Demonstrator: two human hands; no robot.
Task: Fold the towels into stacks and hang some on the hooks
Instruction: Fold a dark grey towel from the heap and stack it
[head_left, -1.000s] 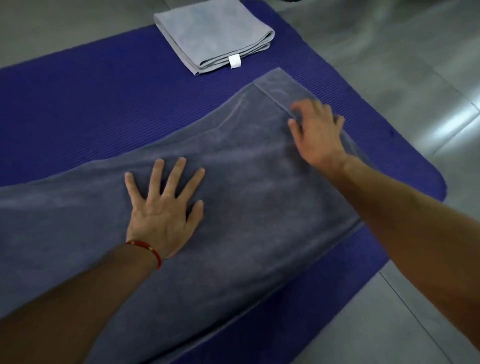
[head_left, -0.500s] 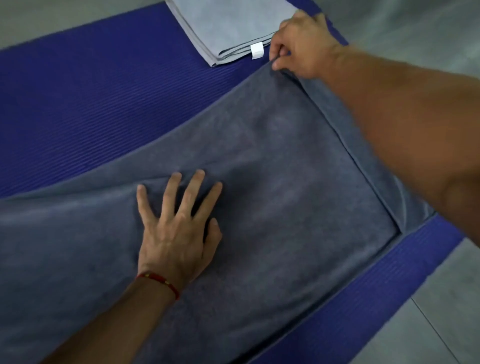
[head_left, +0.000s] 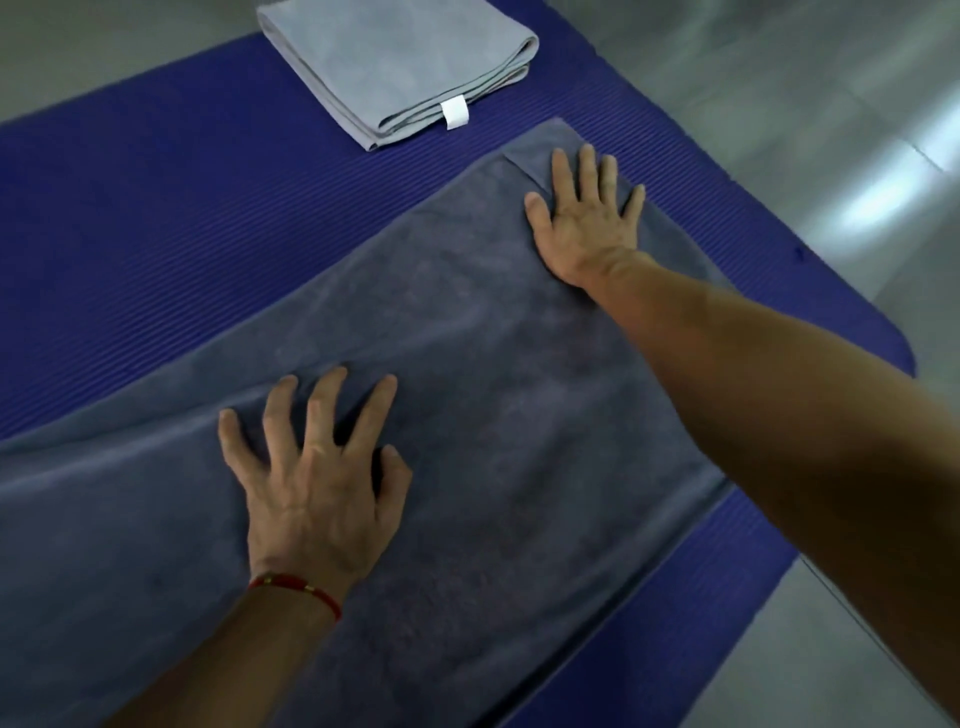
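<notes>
Spread fingers (head_left: 332, 400) of the left hand (head_left: 317, 483) press down, slightly bent at the knuckles, on a dark grey towel (head_left: 493, 415), grasping nothing; a small ridge of cloth bunches just beyond the fingertips. At upper right of centre, the right hand (head_left: 587, 228) lies flat with its fingers straight and apart, released and resting on the towel's far corner, where a narrow folded hem shows beside the thumb. A red cord bracelet (head_left: 298, 587) circles the left wrist, and both bare forearms reach in from the lower edge and right side of the frame. The dark towel runs diagonally from the lower left to the upper middle, spread over a ribbed blue mat (head_left: 156, 208). At the top centre, a light grey towel (head_left: 395, 67) sits already folded on the same mat, its white tag (head_left: 454, 113) pointing toward the dark towel, near it but apart. Grey floor tiles (head_left: 779, 104) surround the mat, catching a bright reflection at upper right.
</notes>
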